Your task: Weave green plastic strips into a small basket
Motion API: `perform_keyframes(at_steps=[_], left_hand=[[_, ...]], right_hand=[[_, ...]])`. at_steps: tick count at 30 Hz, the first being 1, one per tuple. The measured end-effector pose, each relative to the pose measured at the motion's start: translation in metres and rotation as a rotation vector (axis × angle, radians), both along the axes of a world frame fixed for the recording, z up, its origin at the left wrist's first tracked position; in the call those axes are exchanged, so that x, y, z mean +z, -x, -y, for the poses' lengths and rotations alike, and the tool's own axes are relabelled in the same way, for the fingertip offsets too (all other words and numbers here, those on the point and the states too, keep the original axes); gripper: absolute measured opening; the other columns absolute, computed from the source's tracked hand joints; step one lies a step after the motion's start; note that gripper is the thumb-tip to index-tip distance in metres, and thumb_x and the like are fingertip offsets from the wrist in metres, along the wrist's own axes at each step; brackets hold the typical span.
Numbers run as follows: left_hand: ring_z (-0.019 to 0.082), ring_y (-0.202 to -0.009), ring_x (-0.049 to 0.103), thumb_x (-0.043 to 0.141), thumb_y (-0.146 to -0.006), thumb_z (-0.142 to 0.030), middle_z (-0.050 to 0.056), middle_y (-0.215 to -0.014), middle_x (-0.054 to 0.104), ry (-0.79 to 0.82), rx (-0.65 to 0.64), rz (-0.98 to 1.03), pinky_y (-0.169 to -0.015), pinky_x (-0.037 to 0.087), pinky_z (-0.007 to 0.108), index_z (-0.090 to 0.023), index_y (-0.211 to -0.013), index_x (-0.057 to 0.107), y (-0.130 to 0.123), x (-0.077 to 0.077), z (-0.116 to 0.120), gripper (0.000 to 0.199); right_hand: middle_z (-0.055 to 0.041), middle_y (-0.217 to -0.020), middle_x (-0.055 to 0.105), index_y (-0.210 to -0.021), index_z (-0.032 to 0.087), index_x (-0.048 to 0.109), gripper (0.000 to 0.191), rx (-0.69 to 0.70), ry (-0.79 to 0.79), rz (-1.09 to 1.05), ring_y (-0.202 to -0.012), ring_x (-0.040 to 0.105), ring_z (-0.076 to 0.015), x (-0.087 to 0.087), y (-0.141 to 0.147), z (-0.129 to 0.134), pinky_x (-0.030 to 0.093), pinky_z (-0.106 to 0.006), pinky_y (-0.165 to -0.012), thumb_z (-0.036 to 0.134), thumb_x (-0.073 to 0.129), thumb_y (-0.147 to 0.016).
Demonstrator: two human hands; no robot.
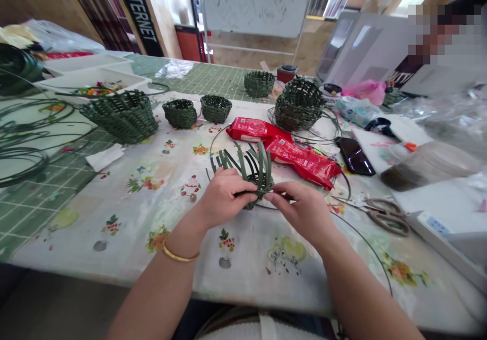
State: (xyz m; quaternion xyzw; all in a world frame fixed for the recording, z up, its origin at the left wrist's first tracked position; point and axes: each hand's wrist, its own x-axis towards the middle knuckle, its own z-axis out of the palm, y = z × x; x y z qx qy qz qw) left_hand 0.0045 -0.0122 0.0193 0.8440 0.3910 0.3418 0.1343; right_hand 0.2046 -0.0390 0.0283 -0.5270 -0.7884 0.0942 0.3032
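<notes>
A small, partly woven basket (262,170) of dark green strips stands on the tablecloth, its upright stakes loose at the top. My left hand (227,193) is closed on the near left side of its woven wall, thumb and fingers pinched together. At the near right side, my right hand (300,205) pinches a thin green weaving strand (269,192) against the basket. A long loop of the strand (375,251) runs out to the right and curves down towards the table's front edge. My palms hide part of the basket's base.
Two red packets (300,160) lie just behind the basket. Scissors (386,215) and a phone (355,156) are to the right. Finished woven baskets (119,116) stand farther back, coils of strand (23,165) at left. A person (437,40) is at far right.
</notes>
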Motion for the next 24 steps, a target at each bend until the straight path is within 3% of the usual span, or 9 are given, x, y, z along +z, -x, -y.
perform_keyframes(at_steps=[4, 9, 15, 20, 24], left_hand=[[0.017, -0.067, 0.056, 0.066, -0.075, -0.022, 0.002, -0.062, 0.067, 0.044, 0.002, 0.021, -0.070, 0.036, 0.034, -0.018, -0.081, 0.071, 0.000, 0.001, 0.001, 0.009], [0.016, -0.071, 0.057, 0.057, -0.081, -0.022, 0.003, -0.068, 0.067, 0.091, 0.004, 0.056, -0.074, 0.038, 0.034, -0.016, -0.090, 0.070, 0.000, 0.004, 0.003, 0.017], [0.015, -0.067, 0.054, 0.044, -0.090, -0.029, 0.001, -0.061, 0.063, 0.122, 0.050, -0.006, -0.071, 0.034, 0.032, -0.017, -0.074, 0.069, -0.003, 0.005, 0.003, 0.032], [0.019, -0.077, 0.055, 0.054, -0.085, -0.038, 0.003, -0.070, 0.066, -0.015, 0.106, -0.128, -0.077, 0.031, 0.037, -0.019, -0.079, 0.069, -0.010, 0.001, 0.003, 0.025], [0.021, -0.088, 0.055, 0.068, -0.074, -0.030, 0.001, -0.073, 0.065, 0.037, 0.133, -0.090, -0.093, 0.029, 0.045, -0.018, -0.071, 0.064, -0.010, 0.000, 0.002, 0.012]], right_hand=[[0.0026, -0.049, 0.053, -0.060, 0.020, 0.061, 0.040, -0.102, 0.208, -0.022, -0.046, 0.043, -0.0094, -0.001, 0.005, -0.002, 0.028, -0.023, -0.046, 0.049, 0.050, -0.085], [0.0031, -0.044, 0.048, -0.056, 0.021, 0.058, 0.041, -0.158, 0.250, 0.075, -0.043, 0.037, -0.0096, 0.005, 0.006, -0.003, 0.022, -0.023, -0.044, 0.052, 0.051, -0.082], [0.0035, -0.044, 0.046, -0.054, 0.020, 0.055, 0.042, -0.160, 0.281, 0.095, -0.042, 0.034, -0.0094, 0.004, 0.006, -0.004, 0.020, -0.024, -0.044, 0.052, 0.051, -0.082], [0.0025, -0.047, 0.050, -0.057, 0.021, 0.058, 0.040, -0.181, 0.315, 0.110, -0.045, 0.038, -0.0106, -0.002, 0.010, -0.006, 0.020, -0.025, -0.046, 0.050, 0.049, -0.083], [0.0020, -0.047, 0.051, -0.057, 0.021, 0.059, 0.039, -0.154, 0.319, 0.117, -0.045, 0.039, -0.0109, -0.006, 0.016, -0.005, 0.021, -0.025, -0.046, 0.048, 0.049, -0.083]])
